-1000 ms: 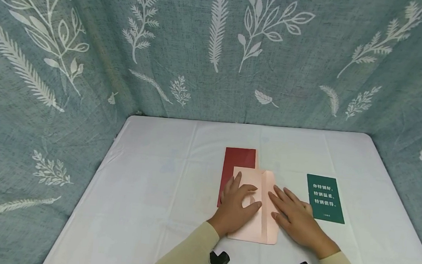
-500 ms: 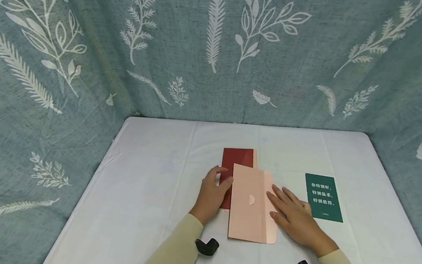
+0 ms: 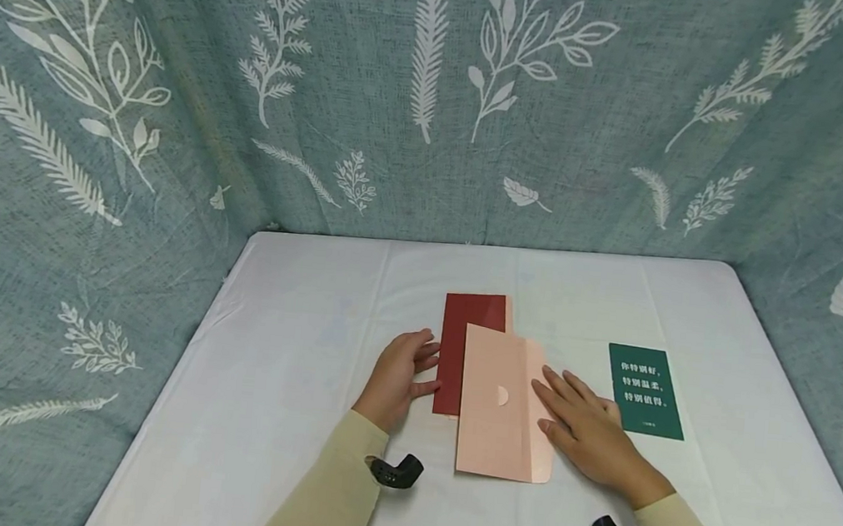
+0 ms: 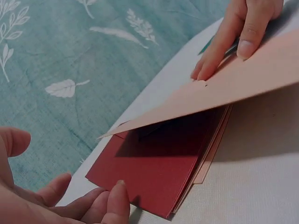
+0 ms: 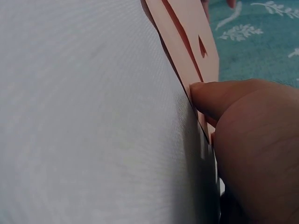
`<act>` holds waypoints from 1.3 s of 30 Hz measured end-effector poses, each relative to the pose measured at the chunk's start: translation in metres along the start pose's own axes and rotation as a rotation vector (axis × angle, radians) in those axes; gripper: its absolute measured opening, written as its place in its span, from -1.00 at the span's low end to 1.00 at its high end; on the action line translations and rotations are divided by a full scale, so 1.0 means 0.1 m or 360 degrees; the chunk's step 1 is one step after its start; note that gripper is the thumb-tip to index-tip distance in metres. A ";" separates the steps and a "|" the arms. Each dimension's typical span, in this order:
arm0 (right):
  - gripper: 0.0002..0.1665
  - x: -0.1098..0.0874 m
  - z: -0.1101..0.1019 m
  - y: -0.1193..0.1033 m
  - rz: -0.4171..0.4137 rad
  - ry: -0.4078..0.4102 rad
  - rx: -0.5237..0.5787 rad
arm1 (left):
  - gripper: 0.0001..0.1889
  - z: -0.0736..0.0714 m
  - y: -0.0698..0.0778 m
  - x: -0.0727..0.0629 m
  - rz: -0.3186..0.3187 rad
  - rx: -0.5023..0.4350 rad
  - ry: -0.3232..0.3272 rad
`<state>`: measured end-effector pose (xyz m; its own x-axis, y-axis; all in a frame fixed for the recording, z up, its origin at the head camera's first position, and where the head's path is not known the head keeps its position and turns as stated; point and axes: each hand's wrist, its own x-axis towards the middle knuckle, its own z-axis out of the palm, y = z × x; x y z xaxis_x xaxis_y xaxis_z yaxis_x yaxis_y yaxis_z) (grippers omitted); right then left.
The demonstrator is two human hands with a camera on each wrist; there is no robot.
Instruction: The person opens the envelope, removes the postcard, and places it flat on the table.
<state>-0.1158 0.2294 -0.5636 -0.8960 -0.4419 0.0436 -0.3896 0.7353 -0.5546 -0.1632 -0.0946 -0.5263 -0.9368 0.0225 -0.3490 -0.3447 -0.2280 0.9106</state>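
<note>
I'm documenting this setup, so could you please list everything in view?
Red stack: one, red and pink, mid-table, pieces uncountable.
Pink envelope: one, pale pink, partly over the stack.
Green card: one, dark green, right of the envelope.
Tabletop: one, white, beneath these.
Curtain: count unclear, blue-green, behind and beside.
Wrist devices: two, black, left and right.
Sleeves: two, beige, left and right.
Left grip: one, at the stack's left edge.
Right grip: one, on the envelope's right side.
</note>
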 end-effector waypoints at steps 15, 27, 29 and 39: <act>-0.31 -0.01 -0.01 0.00 -0.0023 0.0021 -0.0016 | -0.49 0.04 0.02 0.04 -0.0011 -0.0053 -0.0092; -0.31 0.01 0.00 0.01 -0.0029 0.0022 -0.0018 | -0.44 0.05 -0.09 0.15 0.0007 0.0126 -0.0206; -0.31 0.01 0.00 0.02 -0.0027 0.0021 -0.0020 | -0.45 0.05 -0.08 0.15 0.0001 0.0141 -0.0204; -0.32 0.01 0.00 0.03 -0.0033 0.0024 -0.0024 | -0.46 -0.06 -0.04 0.18 0.0030 0.0119 -0.0201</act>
<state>-0.1175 0.2306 -0.5654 -0.8909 -0.4493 0.0673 -0.4109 0.7338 -0.5410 -0.1787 -0.0987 -0.5372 -0.9415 0.1424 -0.3053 -0.3260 -0.1567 0.9323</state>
